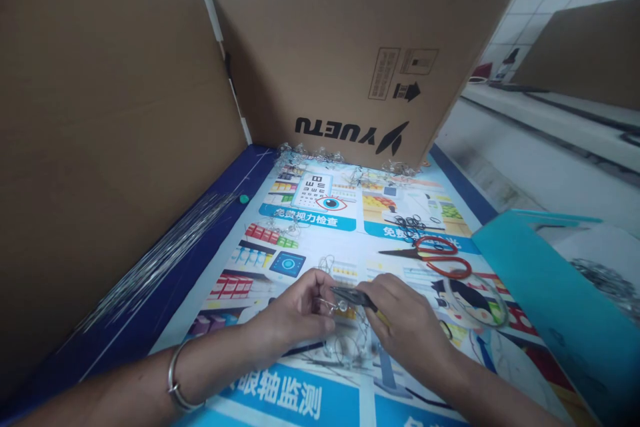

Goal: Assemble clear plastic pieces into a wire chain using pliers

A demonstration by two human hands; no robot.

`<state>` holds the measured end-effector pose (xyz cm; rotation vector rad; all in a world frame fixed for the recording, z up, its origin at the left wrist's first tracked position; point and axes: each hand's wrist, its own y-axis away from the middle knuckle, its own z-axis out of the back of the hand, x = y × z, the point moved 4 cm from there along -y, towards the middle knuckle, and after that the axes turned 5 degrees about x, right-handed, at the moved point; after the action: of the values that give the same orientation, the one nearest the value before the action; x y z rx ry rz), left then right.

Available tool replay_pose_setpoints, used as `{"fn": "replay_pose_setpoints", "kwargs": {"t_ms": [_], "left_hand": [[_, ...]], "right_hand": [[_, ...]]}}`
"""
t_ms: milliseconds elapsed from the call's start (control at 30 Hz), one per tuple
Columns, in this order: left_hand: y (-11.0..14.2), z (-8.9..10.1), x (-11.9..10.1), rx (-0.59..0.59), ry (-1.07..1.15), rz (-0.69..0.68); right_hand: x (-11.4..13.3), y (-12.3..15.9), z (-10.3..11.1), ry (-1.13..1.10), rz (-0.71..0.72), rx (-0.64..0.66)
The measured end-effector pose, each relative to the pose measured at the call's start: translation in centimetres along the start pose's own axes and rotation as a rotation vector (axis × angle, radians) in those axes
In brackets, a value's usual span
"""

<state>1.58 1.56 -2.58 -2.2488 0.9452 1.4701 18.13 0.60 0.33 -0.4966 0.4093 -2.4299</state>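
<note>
While the left cardboard panel (100,113) is standing far out to the left of the fingers, a spread bundle of straight thin wires (165,257) is lying along its foot, on a dark blue border. A small green blob (244,199) is sitting near the wires' far end, ahead and left of the fingers.

Left hand (300,310), metal bangle (176,380) on wrist: thumb and fingers are closing in a pinch on a beaded wire piece (341,305), clear beads showing at the fingertips. Beyond the fingers, clear beaded wire clusters (315,155) are lining the foot of the back cardboard panel (340,47), whose "YUETU" print is reading upside down. Directly below the fingers, a loose beaded wire tangle (350,347) is resting on the printed sheet (325,240); blurred, count not possible.

Right hand (407,317): fingers are wrapping round the pliers (353,295), whose nose is pointing left to the left fingertips, by the beaded wire piece. Jaw gap: cannot tell.

Ahead and right of the right fingers, red-handled scissors (440,255) are lying with blades pointing left; a dark wire tangle (413,223) is lying just beyond them. Right of the fingers, a round wire coil (505,307) is lying flat. Farther right, a turquoise box (530,280) is holding a heap of dark wire pieces (605,283).
</note>
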Motion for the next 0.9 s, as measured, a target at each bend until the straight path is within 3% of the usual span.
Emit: {"fn": "replay_pose_setpoints", "kwargs": {"t_ms": [667,900], "left_hand": [[-0.06,-0.06,-0.14,-0.017,0.022,0.004],[0.00,-0.37,-0.60,-0.078,0.072,0.042]], "right_hand": [[-0.23,0.05,0.22,0.034,0.016,-0.012],[-0.48,0.24,0.44,0.048,0.008,-0.019]]}}
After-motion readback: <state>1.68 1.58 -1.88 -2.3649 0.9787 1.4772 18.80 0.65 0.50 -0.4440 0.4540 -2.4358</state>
